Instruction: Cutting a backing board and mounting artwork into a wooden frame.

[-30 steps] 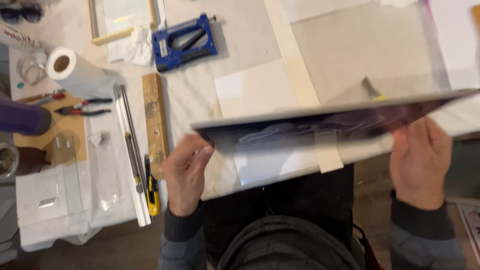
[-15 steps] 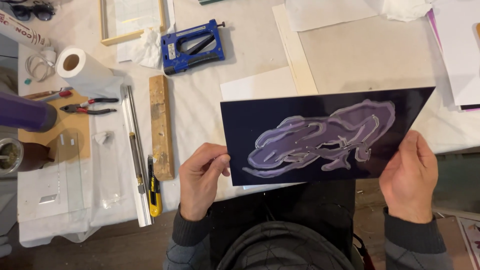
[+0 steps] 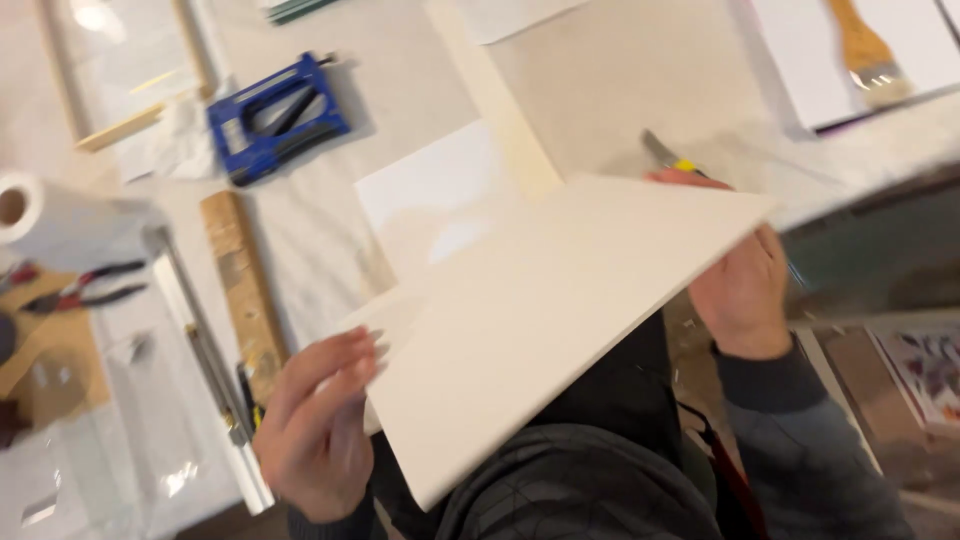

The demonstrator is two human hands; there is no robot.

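Clearly the white board (image 3: 560, 320), held tilted in the air above the near edge of the table (image 3: 620, 90), could slip or swing into the knife (image 3: 665, 155) just past its far right corner. Its hold is only at the edges. The left hand (image 3: 315, 430) curls loosely round the near left edge; the right hand (image 3: 740, 285) clasps the right edge from behind, fingers mostly hidden.

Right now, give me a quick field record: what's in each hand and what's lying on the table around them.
left hand: grips the board's lower left edge
right hand: grips the board's upper right edge
board: plain white face up, tilted, held above the table
left of board: wooden block, blue tool, paper roll, pliers
top right: paintbrush
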